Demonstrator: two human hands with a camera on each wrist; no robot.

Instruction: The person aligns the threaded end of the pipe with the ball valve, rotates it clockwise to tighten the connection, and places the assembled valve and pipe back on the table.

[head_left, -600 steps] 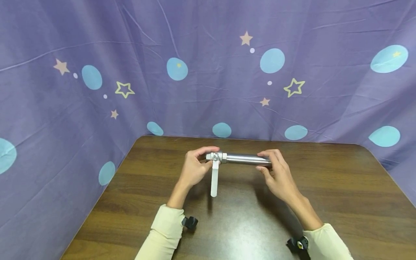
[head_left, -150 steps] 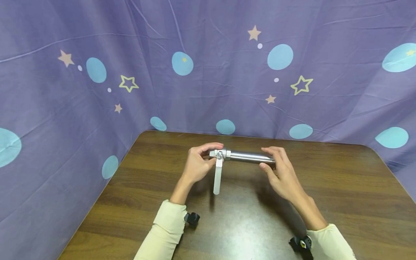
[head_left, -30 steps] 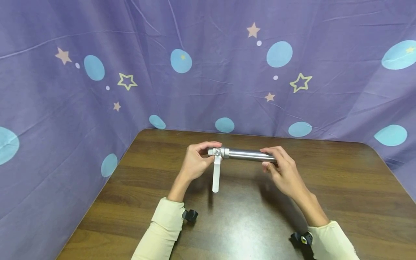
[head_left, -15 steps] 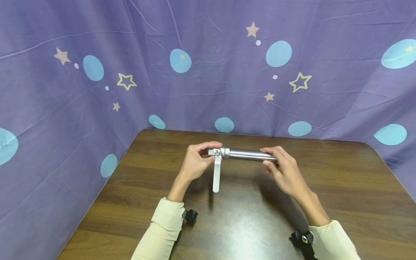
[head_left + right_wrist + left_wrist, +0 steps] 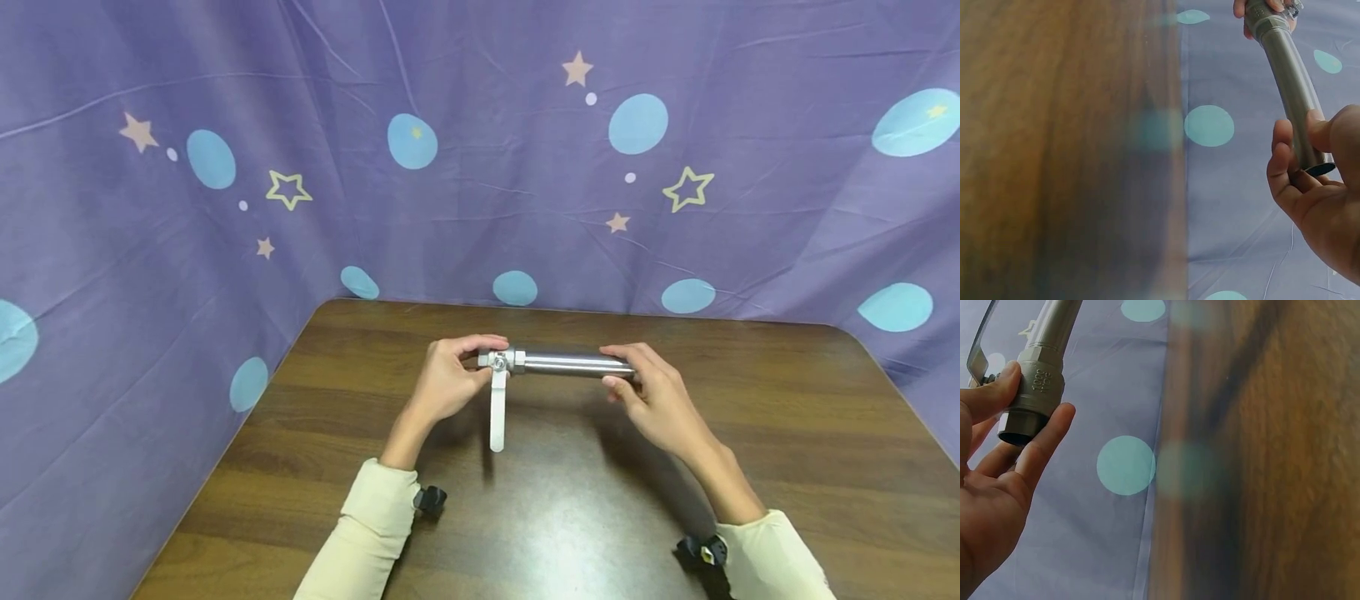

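Observation:
A metal ball valve [image 5: 500,360] with a flat lever handle [image 5: 497,412] is joined to a straight steel pipe [image 5: 570,364], held level above the table. My left hand [image 5: 446,379] grips the valve body between thumb and fingers, and the lever points down toward me. In the left wrist view, the valve [image 5: 1040,384] shows its open hexagonal end and raised lettering. My right hand [image 5: 660,400] holds the far end of the pipe. From the right wrist view, thumb and fingers lie round the pipe [image 5: 1294,94] near its open end.
A brown wood-grain table [image 5: 315,500] lies beneath both hands. Behind and to the left hangs a purple curtain [image 5: 480,225] with stars and blue dots. Black wrist cameras [image 5: 430,502] sit at both cuffs of the pale sleeves.
Both hands keep the same valve and pipe throughout. Over the last half second the valve end sinks slightly in the head view. The right fingers shift a little on the pipe across the earlier frames.

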